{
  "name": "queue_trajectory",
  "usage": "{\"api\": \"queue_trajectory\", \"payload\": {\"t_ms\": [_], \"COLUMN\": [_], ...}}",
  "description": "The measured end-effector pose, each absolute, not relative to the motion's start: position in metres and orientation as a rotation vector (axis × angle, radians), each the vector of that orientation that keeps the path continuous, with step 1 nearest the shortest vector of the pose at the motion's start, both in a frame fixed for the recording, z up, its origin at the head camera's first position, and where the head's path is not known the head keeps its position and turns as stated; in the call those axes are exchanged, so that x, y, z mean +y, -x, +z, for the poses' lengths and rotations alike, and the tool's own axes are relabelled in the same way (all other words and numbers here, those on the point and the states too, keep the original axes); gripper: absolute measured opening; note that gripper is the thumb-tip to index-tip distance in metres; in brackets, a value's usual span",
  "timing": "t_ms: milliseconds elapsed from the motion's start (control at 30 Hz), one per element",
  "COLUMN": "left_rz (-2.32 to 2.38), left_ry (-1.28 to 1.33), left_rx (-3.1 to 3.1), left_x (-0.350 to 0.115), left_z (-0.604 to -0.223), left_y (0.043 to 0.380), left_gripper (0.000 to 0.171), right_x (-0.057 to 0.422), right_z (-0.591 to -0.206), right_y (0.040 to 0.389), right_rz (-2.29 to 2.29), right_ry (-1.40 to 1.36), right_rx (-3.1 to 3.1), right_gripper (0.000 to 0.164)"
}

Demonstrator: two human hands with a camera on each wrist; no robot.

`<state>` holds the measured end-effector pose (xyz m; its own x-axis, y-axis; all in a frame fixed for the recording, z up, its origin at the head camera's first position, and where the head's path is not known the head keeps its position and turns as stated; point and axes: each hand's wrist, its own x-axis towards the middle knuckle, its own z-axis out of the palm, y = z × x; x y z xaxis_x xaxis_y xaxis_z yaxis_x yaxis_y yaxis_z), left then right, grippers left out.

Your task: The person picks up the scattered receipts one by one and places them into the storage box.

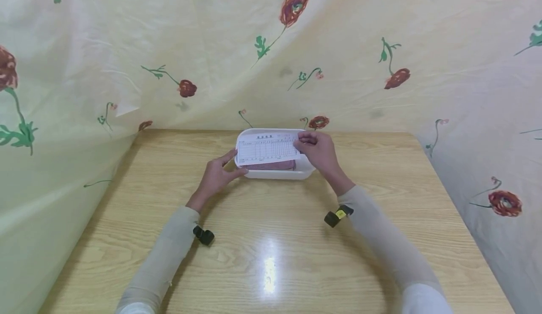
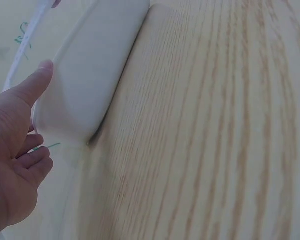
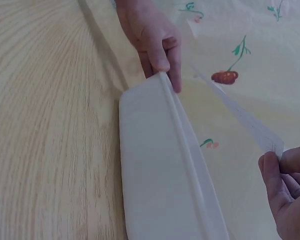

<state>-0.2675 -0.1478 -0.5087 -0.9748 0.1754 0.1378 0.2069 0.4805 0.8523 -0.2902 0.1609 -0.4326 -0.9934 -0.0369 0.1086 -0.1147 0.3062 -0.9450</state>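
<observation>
A white tray (image 1: pixel 277 174) with rounded corners stands near the far edge of the table. My left hand (image 1: pixel 217 176) grips its left end; in the right wrist view that hand's thumb (image 3: pixel 159 56) lies on the rim. A printed paper form (image 1: pixel 267 150), with a ruled grid, is held above the tray by my right hand (image 1: pixel 318 150), whose thumb and fingers pinch its right end. In the right wrist view the form (image 3: pixel 250 120) stands clear of the rim. Under it a flat reddish-brown item (image 1: pixel 271 165) lies in the tray, mostly hidden.
The wooden table (image 1: pixel 271 229) has a pale, wood-grained top. A flowered cloth (image 1: pixel 220 45) hangs behind it and along both sides. Each forearm carries a black strapped-on device, one on the left sleeve (image 1: pixel 169 243), one on the right sleeve (image 1: pixel 381 229).
</observation>
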Motion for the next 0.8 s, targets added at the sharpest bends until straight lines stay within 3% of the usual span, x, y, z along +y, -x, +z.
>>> {"api": "queue_trajectory", "payload": {"t_ms": [800], "left_rz": [-1.536], "left_ry": [0.343], "left_rx": [-2.655], "left_x": [-0.148], "left_z": [-0.511], "left_y": [0.269], "left_gripper": [0.084], "right_x": [0.15], "right_z": [-0.46], "right_y": [0.317], "right_rz": [1.556], "right_ry": [-0.051], "right_rx": [-2.698], "right_gripper": [0.024]}}
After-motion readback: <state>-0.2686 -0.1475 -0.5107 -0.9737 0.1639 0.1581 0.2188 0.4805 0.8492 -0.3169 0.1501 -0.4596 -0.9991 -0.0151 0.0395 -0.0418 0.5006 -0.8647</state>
